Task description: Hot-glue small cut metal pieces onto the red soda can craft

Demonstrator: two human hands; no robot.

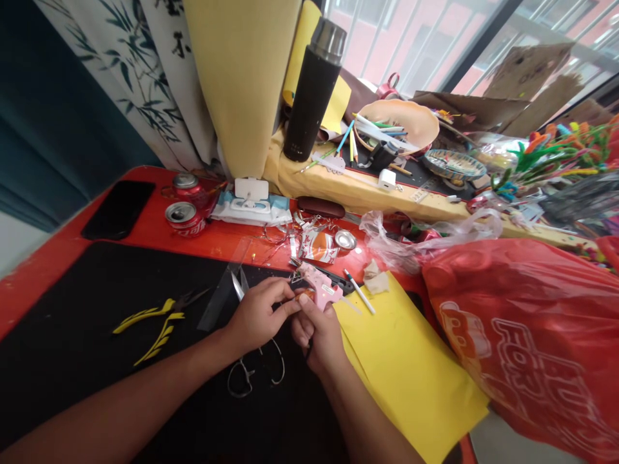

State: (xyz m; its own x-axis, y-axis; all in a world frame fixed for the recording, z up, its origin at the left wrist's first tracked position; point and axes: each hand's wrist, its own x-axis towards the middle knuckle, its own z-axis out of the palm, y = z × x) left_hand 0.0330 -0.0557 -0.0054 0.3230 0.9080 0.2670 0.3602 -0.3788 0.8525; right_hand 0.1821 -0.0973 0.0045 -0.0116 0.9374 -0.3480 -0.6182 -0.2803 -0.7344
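Observation:
My right hand grips a pink hot glue gun, which lies tilted over the black mat's far edge. My left hand pinches a small orange-brown piece against the gun's front end. The piece is mostly hidden by my fingers, so I cannot tell what it is. Thin-handled scissors lie partly under my left hand, their wire loops on the black mat. Left of my hands lie yellow cut leaf shapes. A yellow paper sheet lies beside my right wrist.
The red table holds soda cans, a black phone, a clear ruler and a white stick. A red plastic bag fills the right side. A black thermos and craft supplies crowd the back.

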